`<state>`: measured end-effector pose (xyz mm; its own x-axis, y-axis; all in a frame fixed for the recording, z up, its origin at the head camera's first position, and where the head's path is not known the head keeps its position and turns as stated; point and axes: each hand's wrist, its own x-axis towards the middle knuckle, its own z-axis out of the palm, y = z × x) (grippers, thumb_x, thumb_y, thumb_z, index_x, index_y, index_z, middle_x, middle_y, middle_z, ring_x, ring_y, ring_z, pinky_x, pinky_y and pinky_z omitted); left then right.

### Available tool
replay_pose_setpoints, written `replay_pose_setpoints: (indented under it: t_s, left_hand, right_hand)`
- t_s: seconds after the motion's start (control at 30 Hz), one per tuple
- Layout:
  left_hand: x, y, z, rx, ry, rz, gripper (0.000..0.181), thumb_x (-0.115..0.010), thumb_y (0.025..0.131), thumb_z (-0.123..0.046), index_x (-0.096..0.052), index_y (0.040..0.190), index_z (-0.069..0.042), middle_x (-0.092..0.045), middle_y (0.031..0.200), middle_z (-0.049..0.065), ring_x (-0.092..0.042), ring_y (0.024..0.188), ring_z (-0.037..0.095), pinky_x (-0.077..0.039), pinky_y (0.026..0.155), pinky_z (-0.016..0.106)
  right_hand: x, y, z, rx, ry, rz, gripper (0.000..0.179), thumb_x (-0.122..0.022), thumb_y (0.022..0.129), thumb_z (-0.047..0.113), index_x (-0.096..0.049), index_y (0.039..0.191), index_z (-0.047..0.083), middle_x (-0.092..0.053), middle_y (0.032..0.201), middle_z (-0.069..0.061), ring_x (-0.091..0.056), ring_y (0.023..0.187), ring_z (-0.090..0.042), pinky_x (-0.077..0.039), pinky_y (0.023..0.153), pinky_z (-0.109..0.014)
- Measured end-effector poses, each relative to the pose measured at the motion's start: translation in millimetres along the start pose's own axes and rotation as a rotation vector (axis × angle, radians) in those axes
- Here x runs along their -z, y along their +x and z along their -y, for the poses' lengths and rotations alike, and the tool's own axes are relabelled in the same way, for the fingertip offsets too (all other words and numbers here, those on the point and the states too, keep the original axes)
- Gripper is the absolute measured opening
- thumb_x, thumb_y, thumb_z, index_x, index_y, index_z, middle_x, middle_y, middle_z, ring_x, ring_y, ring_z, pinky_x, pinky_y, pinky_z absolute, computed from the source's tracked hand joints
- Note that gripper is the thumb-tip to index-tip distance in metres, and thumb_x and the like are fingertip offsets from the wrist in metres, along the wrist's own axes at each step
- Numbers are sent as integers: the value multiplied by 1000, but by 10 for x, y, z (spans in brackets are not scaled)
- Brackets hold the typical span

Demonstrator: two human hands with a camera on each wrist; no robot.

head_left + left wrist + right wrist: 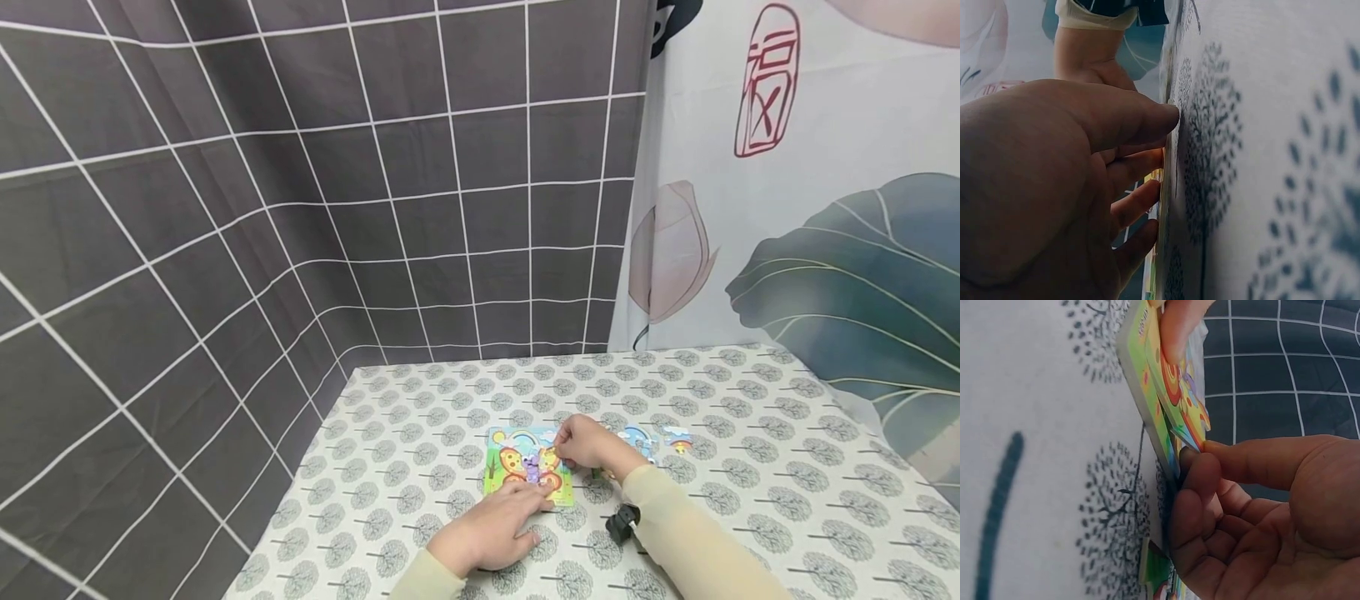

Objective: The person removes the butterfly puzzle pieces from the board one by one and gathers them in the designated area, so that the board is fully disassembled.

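Cream sleeve [693, 533], straight-fingered left hand [495, 523] on puzzle [492, 477], right grip [588, 442] narrow around thin piece [1187, 438]

Gridded dark curtain [360, 175], tree-print tablecloth [405, 475]

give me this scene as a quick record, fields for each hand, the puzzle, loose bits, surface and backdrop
left hand: fingers extended, resting on the puzzle's near edge
right hand: thumb and finger pinching a puzzle piece at the puzzle's right side, its edge tilted up
puzzle: butterfly and rainbow picture, flat
loose pieces: right of the puzzle
surface: tree-print cloth
backdrop: dark grid curtain, pale leaf-print curtain
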<state>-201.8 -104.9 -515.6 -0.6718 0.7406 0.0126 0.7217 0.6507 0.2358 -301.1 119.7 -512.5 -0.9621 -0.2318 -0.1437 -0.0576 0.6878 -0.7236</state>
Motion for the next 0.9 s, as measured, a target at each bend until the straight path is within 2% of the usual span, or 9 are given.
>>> replay_pose_setpoints:
  t_s: [0.2, 0.43, 0.7, 0.9]
  left_hand:
    - [-3, 8, 23, -9, -4, -3, 48, -67, 101, -25, -57, 147, -21, -37, 167, -7, -40, 146, 14, -37, 121, 34]
    - [-52, 5, 83, -41, -28, -30, 44, -64, 102, -23, -58, 146, -22, -35, 168, -8, -39, 146, 12, -37, 121, 34]
    - [-40, -12, 81, -1, -64, -15, 47, -67, 101, -27, -59, 146, -25, -31, 170, -6, -37, 150, 19, -36, 123, 40]
    - [-37, 0, 64, 15, -75, -12, 46, -70, 99, -29, -61, 144, -26, -32, 169, -6, -37, 150, 18, -36, 122, 39]
  right_hand:
    - [49, 19, 43, -14, -24, 21, 11, -75, 91, 8, -70, 81, 8, -65, 73, -6, -61, 66, -19, -53, 58, -29]
    - [46, 27, 17, -28, -20, 35, 10, -76, 91, 9, -69, 84, 12, -65, 69, -6, -59, 59, -17, -50, 52, -28]
    - [45, 14, 20, -1, -12, 29, 13, -76, 89, 8, -69, 80, 13, -64, 69, -5, -57, 58, -17, -48, 51, -27]
    - [56, 27, -2, 7, -26, 19, 14, -77, 88, 8, -68, 78, 14, -65, 72, -3, -57, 60, -17, -48, 53, -27]
